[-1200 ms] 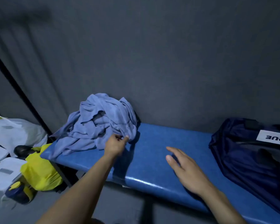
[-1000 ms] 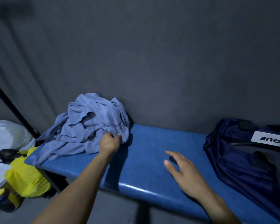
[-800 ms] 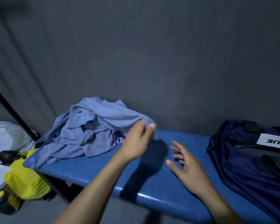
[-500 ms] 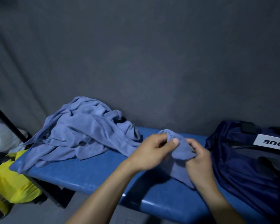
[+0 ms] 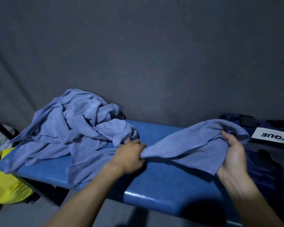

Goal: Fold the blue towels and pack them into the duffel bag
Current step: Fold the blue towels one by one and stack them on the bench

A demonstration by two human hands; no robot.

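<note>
Your left hand (image 5: pixel 131 154) pinches one end of the blue towel (image 5: pixel 187 145), right hand (image 5: pixel 234 149) grips the other, so it's stretched between them.

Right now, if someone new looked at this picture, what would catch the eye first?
First, the towel stretched between the two hands over the bench: the left hand pinches one end, the right hand grips the other. Next, the heap of towels on the left end of the bench. Then the dark bag at the right, with its white label.
</note>
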